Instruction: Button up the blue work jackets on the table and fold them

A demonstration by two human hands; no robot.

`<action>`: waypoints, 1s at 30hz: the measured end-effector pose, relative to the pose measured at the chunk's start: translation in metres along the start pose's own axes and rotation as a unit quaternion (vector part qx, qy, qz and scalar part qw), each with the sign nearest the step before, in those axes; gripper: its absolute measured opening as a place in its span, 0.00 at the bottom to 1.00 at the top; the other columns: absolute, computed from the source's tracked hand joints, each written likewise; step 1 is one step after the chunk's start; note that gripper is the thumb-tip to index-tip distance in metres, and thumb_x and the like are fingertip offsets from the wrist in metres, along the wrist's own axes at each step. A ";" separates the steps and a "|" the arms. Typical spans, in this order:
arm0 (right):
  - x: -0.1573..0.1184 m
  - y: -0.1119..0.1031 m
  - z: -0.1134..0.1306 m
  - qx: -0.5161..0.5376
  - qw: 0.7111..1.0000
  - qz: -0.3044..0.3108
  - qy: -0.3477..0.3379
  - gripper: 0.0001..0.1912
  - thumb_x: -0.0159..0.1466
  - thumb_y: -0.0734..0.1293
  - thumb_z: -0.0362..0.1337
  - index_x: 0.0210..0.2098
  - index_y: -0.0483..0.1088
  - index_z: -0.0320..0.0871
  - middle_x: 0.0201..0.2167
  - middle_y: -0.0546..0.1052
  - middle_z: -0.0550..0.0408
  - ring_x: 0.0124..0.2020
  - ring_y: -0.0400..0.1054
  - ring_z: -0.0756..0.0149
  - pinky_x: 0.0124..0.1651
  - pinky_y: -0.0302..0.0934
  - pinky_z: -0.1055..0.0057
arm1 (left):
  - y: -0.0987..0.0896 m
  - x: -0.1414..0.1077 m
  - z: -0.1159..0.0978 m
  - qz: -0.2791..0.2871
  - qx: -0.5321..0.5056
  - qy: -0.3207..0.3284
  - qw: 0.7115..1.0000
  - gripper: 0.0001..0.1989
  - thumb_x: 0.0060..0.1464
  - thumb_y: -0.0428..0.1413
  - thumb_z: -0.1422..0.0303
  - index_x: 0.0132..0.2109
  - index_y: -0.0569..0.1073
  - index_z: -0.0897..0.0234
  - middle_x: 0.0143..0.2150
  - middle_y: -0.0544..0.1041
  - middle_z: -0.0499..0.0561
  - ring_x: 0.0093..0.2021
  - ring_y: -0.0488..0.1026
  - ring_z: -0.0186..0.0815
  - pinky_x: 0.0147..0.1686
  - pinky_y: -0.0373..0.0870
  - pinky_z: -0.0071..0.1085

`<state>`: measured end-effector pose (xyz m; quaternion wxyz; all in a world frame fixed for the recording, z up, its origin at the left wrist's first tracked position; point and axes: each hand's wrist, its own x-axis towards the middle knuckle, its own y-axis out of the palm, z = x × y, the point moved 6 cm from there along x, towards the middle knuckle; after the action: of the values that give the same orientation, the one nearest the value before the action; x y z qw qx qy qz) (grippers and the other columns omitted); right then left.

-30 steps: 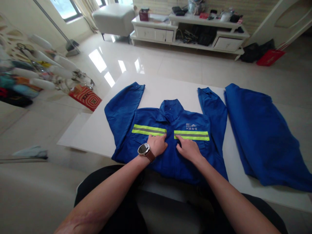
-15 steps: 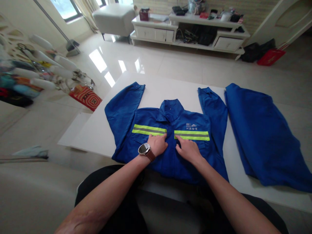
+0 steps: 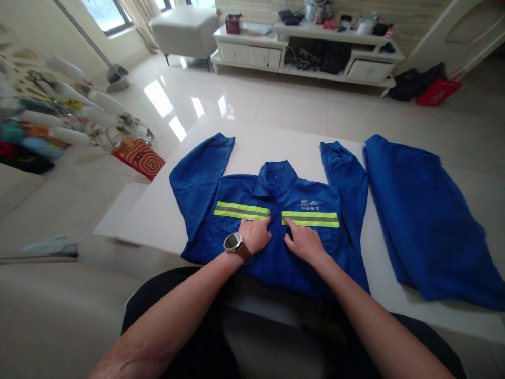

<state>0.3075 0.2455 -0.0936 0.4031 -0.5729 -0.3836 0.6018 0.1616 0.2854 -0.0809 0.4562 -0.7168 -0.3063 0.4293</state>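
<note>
A blue work jacket point(image 3: 272, 263) lies front side up across the near edge of the white table, both sleeves bent up toward the far side. Yellow-green reflective strips cross its chest, with white lettering above the right-hand one. My left hand point(image 3: 255, 235), wearing a round watch point(image 3: 233, 241) on a brown strap, rests its index fingertip at the inner end of the left strip point(image 3: 240, 210). My right hand point(image 3: 305, 241) touches the inner end of the right strip point(image 3: 311, 218) with its index finger. Both index fingers and thumbs are apart; neither hand holds anything.
Folded blue cloth point(image 3: 426, 221), perhaps trousers, lies to the right on the white table point(image 3: 150, 210). A red patterned box point(image 3: 140, 158) stands beyond the table's left side. Farther back are a white TV cabinet point(image 3: 252, 55), a pale ottoman point(image 3: 185, 31) and a red bag point(image 3: 437, 93).
</note>
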 end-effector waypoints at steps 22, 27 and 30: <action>0.000 0.003 0.001 0.002 1.000 0.020 0.000 0.33 0.70 0.56 0.43 0.73 0.50 0.48 0.46 0.81 0.44 0.45 0.77 0.51 0.47 0.66 0.61 | -0.002 0.001 0.000 0.017 0.001 -0.004 1.000 0.19 0.63 0.51 0.62 0.59 0.72 0.58 0.46 0.82 0.57 0.48 0.79 0.50 0.51 0.68 0.46; 0.000 0.002 0.001 0.003 1.000 0.017 -0.003 0.32 0.70 0.57 0.43 0.72 0.52 0.48 0.45 0.81 0.44 0.45 0.77 0.51 0.47 0.66 0.62 | -0.001 0.001 0.000 0.012 -0.005 -0.002 1.000 0.18 0.63 0.51 0.62 0.58 0.72 0.58 0.47 0.82 0.56 0.48 0.79 0.49 0.51 0.68 0.46; -0.001 0.002 0.002 0.004 1.000 0.013 -0.008 0.32 0.70 0.57 0.43 0.72 0.52 0.47 0.45 0.81 0.44 0.44 0.77 0.51 0.46 0.66 0.62 | 0.000 0.002 0.001 0.013 -0.006 -0.003 1.000 0.18 0.63 0.51 0.62 0.58 0.72 0.58 0.47 0.82 0.57 0.48 0.79 0.49 0.51 0.68 0.45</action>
<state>0.3059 0.2441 -0.0951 0.3947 -0.5715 -0.3770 0.6127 0.1618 0.2870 -0.0814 0.4458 -0.7220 -0.3009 0.4352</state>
